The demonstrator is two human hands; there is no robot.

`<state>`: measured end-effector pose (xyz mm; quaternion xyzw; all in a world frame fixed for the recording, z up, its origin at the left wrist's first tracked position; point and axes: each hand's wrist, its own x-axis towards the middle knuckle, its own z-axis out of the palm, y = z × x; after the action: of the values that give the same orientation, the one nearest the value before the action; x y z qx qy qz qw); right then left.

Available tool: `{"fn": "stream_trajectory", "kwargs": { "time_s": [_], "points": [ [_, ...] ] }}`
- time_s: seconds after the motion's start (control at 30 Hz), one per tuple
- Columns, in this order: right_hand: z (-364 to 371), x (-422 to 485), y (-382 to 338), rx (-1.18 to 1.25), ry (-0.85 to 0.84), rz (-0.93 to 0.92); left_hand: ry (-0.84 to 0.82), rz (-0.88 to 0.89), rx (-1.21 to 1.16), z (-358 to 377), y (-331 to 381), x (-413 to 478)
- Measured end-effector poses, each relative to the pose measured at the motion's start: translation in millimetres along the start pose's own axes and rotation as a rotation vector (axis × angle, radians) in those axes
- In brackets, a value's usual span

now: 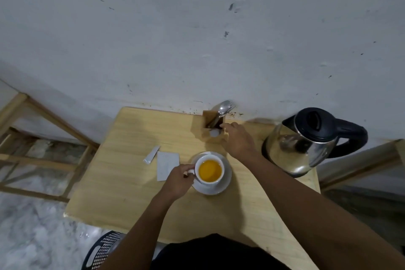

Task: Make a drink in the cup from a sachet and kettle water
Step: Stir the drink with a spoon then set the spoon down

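My left hand [178, 178] pinches the handle of the cup [210, 171], which sits on its saucer [226, 178] holding orange liquid. My right hand [237, 140], fingers loosely spread, reaches past the cup to the wooden holder [213, 136]; the torn sachet [167, 165] lies left of the cup, the kettle [306, 140] right.

A pale wooden table [135, 182] stands against a grey-white wall [197, 28] bearing dark scuffs and specks, densest along the line where the tabletop meets it. At the table's far edge sits a small wooden holder [209, 137] with a metal spoon [221, 110] leaning out of it, bowl uppermost (a small white item in its front compartment cannot be identified). A wooden frame [43, 138] stands to the left over a mottled grey floor [28, 237], and a black perforated plastic seat [103, 250] shows at the near edge.
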<state>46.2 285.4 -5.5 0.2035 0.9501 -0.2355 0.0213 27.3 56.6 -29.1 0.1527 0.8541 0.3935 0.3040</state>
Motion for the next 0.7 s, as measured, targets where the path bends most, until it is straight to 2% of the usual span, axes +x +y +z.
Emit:
{"fn": "stream_trajectory", "kwargs": {
  "time_s": [0.33, 0.53, 0.7],
  "points": [
    [11.6, 12.0, -1.4, -0.029, 0.223, -0.029, -0.168, 0.073, 0.052, -20.5, -9.0, 17.5],
    [10.1, 11.5, -9.7, -0.069, 0.287, -0.087, -0.188, 0.114, 0.066, -21.8, -10.1, 18.7],
    [6.2, 13.4, -14.4, -0.066, 0.505, -0.163, -0.177, 0.129, 0.067, -22.0, -14.7, 20.0]
  ]
}}
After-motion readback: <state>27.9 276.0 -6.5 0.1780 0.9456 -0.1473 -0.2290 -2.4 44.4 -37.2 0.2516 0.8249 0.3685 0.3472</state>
